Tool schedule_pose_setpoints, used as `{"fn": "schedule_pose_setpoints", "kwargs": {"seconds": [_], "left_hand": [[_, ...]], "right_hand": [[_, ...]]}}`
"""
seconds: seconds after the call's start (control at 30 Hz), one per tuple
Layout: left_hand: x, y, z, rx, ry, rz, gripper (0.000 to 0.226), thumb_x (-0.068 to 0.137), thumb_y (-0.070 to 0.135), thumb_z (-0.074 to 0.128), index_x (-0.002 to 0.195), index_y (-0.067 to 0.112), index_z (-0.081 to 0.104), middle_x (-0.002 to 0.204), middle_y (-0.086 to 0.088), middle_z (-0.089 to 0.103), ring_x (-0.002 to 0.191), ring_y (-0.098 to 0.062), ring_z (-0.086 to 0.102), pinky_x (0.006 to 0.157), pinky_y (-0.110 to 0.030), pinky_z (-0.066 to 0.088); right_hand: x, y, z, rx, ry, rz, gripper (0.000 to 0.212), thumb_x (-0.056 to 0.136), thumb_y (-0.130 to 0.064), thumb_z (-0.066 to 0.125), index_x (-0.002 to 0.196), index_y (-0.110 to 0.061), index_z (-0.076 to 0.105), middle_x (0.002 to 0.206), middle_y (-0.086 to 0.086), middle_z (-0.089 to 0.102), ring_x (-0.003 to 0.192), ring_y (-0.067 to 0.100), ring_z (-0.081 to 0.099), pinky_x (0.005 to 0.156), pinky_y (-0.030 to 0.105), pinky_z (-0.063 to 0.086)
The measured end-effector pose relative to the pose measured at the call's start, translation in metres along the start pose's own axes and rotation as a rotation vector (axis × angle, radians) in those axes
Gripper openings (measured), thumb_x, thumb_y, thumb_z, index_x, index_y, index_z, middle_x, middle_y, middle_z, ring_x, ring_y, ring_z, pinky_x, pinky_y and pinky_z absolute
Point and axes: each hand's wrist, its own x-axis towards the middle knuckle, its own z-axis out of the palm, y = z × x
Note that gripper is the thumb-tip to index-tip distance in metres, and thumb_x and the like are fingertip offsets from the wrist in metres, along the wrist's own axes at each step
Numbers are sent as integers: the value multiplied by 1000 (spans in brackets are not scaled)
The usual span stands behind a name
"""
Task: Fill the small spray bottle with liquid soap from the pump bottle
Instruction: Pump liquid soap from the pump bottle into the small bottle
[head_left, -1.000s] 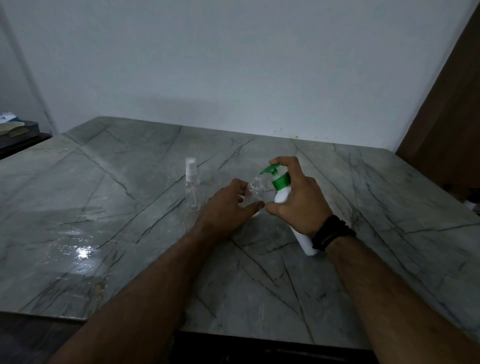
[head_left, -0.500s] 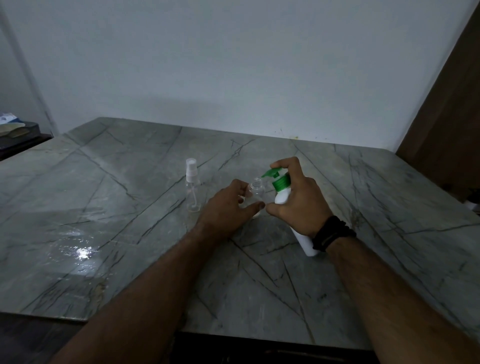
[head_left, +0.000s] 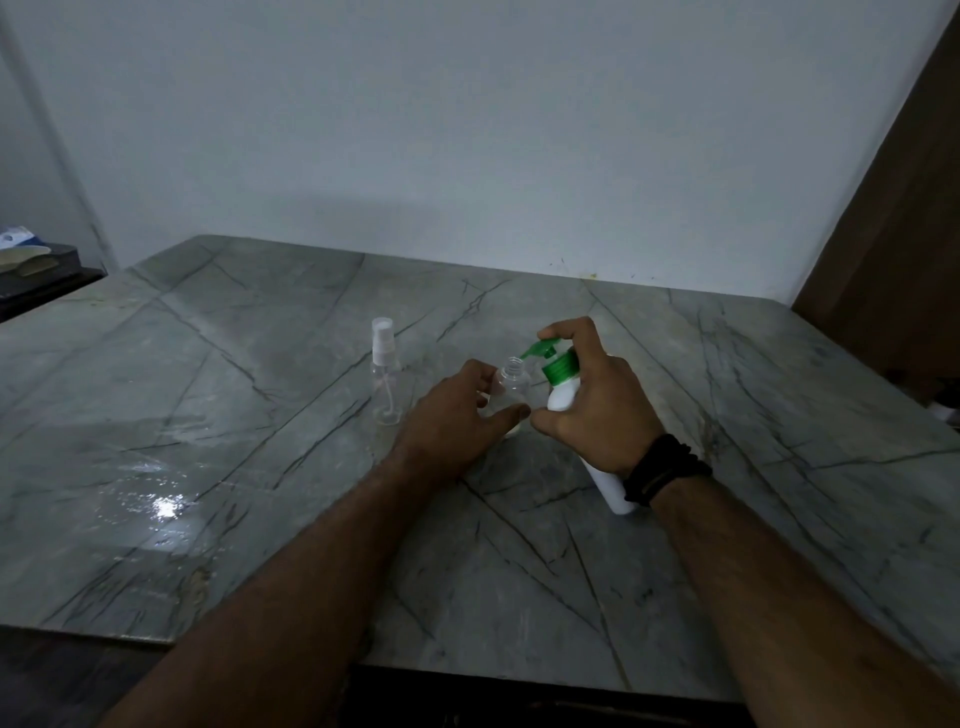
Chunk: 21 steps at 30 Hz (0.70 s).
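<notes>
A small clear bottle (head_left: 511, 387) with its neck uncapped stands on the grey marble table (head_left: 260, 467); my left hand (head_left: 452, 421) grips it between thumb and fingers. My right hand (head_left: 597, 405) holds the white pump bottle (head_left: 563, 397), which is tilted toward the small bottle with its base resting on the table. My right forefinger lies on top of the green pump head (head_left: 545, 351), and the green spout points at the open neck. I cannot make out any liquid in the small bottle.
A second clear spray bottle (head_left: 385, 379) with its white sprayer cap on stands upright left of my hands. A wet glare patch (head_left: 161, 506) lies on the table's left front. A dark cabinet (head_left: 36, 275) with papers sits far left; a brown panel (head_left: 893, 234) stands on the right.
The green pump head has moved very slightly between frames under my right forefinger. Both hands keep their hold and place.
</notes>
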Motion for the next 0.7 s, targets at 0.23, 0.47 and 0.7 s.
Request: {"fn": "schedule_pose_setpoints", "kwargs": {"seconds": [0.23, 0.47, 0.7], "left_hand": [[0, 1, -1, -1, -17, -10, 52, 78, 59, 66, 118, 31, 48, 120, 7, 59, 95, -6, 56, 80, -28, 50], [-2, 4, -1, -2, -8, 0, 51, 80, 56, 67, 119, 28, 49, 120, 6, 60, 97, -7, 56, 79, -27, 48], [-2, 5, -2, 0, -13, -6, 52, 80, 55, 67, 121, 27, 49, 122, 4, 60, 97, -8, 56, 80, -28, 49]], "right_hand": [[0, 0, -1, 5, 5, 4, 74, 62, -26, 80, 124, -33, 40, 87, -16, 59, 71, 6, 59, 70, 25, 43], [-1, -2, 0, 2, 2, 9, 77, 62, -28, 77, 129, -32, 40, 90, -11, 61, 69, 5, 56, 73, 27, 41], [0, -1, 0, 10, -7, 20, 75, 63, -22, 82, 125, -30, 41, 93, -8, 63, 74, 11, 61, 72, 29, 46]]}}
